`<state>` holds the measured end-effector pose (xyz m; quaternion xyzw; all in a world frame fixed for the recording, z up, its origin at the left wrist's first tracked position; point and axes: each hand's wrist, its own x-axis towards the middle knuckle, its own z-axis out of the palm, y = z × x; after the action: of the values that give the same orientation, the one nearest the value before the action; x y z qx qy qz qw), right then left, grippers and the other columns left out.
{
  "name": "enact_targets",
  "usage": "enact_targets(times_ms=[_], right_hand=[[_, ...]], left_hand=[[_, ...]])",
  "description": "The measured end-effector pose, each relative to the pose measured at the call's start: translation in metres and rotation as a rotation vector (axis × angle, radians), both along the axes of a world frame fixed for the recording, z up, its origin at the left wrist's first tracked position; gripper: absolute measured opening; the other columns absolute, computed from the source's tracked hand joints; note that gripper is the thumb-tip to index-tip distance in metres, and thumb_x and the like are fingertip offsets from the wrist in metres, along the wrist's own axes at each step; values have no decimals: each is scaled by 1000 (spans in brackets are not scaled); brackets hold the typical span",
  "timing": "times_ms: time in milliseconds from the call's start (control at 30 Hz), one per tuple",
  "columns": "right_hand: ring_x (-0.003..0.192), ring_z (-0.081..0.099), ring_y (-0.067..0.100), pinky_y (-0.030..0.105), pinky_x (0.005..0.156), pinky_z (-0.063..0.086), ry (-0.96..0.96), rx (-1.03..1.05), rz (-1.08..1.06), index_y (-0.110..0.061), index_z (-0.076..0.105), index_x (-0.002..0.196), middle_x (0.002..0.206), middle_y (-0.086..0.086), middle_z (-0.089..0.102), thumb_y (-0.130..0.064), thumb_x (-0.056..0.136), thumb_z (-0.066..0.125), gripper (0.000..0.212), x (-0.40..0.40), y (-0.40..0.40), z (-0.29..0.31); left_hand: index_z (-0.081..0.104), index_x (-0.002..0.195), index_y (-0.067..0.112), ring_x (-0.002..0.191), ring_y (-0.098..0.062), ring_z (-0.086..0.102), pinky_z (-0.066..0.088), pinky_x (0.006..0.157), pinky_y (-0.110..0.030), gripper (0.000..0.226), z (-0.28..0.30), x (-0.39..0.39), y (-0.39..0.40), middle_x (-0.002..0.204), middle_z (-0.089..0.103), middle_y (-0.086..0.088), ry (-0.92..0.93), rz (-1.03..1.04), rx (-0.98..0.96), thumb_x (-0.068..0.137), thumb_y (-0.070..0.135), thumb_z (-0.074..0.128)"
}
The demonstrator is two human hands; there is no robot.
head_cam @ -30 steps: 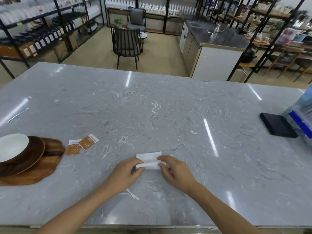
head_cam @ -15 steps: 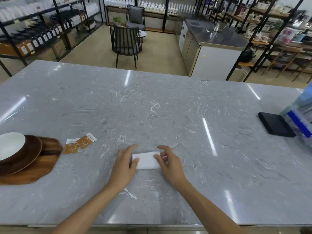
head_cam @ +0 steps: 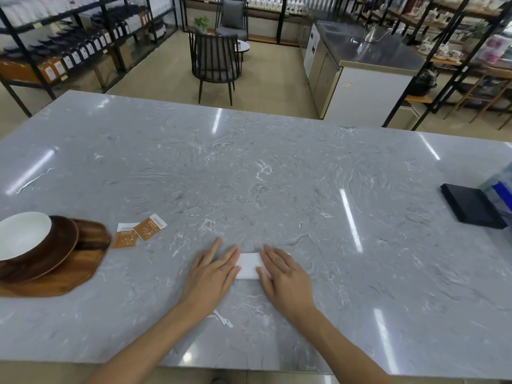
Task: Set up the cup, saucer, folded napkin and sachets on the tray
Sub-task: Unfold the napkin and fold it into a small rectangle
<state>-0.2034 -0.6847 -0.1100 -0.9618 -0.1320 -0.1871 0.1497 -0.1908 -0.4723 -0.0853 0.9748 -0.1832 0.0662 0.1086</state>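
Hands lie flat on a grey marble countertop (head_cam: 277,167), one at each end of a folded white napkin (head_cam: 250,266). The left hand (head_cam: 212,273) has its fingers straight and slightly spread, palm down, the fingertips covering the napkin's left edge. The right hand (head_cam: 285,275) mirrors it — fingers straight and close together, pressing on the right end of the napkin. Only the middle strip of the napkin shows between the two hands, lying flat on the stone near the front edge of the counter.

Well to the left, at the picture's edge, a wooden tray (head_cam: 69,275) rests on the counter. On it sits a dark brown saucer (head_cam: 62,245), and a white cup (head_cam: 22,235) stands on that saucer, its inside facing up; part of the cup is cut off by the frame. Just beside the tray's right rim lie two sachets (head_cam: 140,233) — orange-brown with white tops — on the bare counter, one overlapping the other. They lie between the tray and the hands, apart from the napkin.

At the far right of the counter lies a flat black box (head_cam: 469,207), and next to it a clear plastic item with a blue band (head_cam: 501,194), mostly out of frame. Beyond the counter stand a dark slatted chair (head_cam: 214,62), a steel-topped cabinet (head_cam: 368,76), and black shelving racks (head_cam: 69,40) loaded with bottles.
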Motion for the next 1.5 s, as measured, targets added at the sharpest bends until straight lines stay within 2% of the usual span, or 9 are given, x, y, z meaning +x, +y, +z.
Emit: enact_targets(times_ms=[200, 333, 467, 600, 800, 933, 1100, 1267, 1500], right_hand=[[143, 47, 24, 46, 115, 42, 177, -36, 12, -16, 58, 144, 146, -1, 60, -39, 106, 42, 47, 2, -5, 7], [136, 53, 26, 40, 108, 48, 375, 49, 94, -14, 55, 145, 145, 5, 59, -38, 104, 52, 47, 10, -14, 24], [136, 48, 22, 35, 108, 45, 639, 55, 39, -21, 51, 147, 145, 3, 54, -43, 98, 59, 54, 23, -13, 43], [125, 56, 27, 34, 102, 47, 763, 42, 39, -19, 59, 138, 132, 11, 61, -40, 91, 69, 52, 31, -10, 53], [109, 66, 26, 29, 81, 50, 860, 203, 20, -12, 62, 129, 123, 9, 69, -32, 81, 81, 56, 26, -10, 53], [91, 67, 22, 25, 66, 48, 894, 259, 33, -8, 68, 116, 109, 8, 72, -29, 78, 83, 46, 20, -15, 51], [94, 66, 26, 30, 70, 51, 842, 368, 54, -9, 69, 108, 106, 13, 68, -27, 74, 84, 41, 8, -18, 45], [83, 63, 13, 14, 59, 43, 843, 531, 70, -19, 62, 102, 102, 2, 65, -30, 78, 82, 33, -8, -20, 48], [96, 73, 15, 33, 84, 62, 1085, 967, 227, -20, 70, 108, 104, 3, 75, -34, 90, 76, 23, -35, 4, 82]], left_hand=[[67, 134, 20, 142, -35, 45, 44, 106, -58, 76, 4, 3, 2, 139, 64, 10, 76, 11, 42, 102, 57, 8], [58, 142, 29, 145, -33, 37, 40, 112, -45, 62, 7, 5, 0, 148, 55, -1, 240, 43, -35, 97, 56, 26], [58, 138, 27, 118, -27, 51, 48, 95, -40, 48, 13, -4, -8, 128, 52, -4, 305, 233, -231, 95, 46, 61], [53, 108, 12, 101, -32, 65, 52, 79, -41, 40, 17, -15, -27, 110, 64, -9, 382, 490, -308, 93, 49, 60], [60, 110, 5, 102, -34, 66, 49, 78, -35, 44, 21, -10, -40, 109, 67, -12, 495, 588, -491, 89, 42, 68], [62, 69, 17, 71, -21, 61, 36, 49, -13, 26, 24, -6, -34, 65, 60, 6, 579, 535, -609, 86, 32, 74], [63, 100, 3, 82, -17, 63, 46, 67, -24, 30, 32, -16, -31, 98, 69, -11, 648, 526, -792, 87, 27, 77], [58, 110, 7, 107, -32, 69, 56, 98, -46, 26, 47, -44, -31, 111, 72, -17, 678, 495, -1127, 91, 15, 73], [57, 121, 8, 95, -30, 71, 62, 78, -32, 31, 59, -81, -8, 108, 71, -26, 497, 591, -1510, 92, 8, 70]])
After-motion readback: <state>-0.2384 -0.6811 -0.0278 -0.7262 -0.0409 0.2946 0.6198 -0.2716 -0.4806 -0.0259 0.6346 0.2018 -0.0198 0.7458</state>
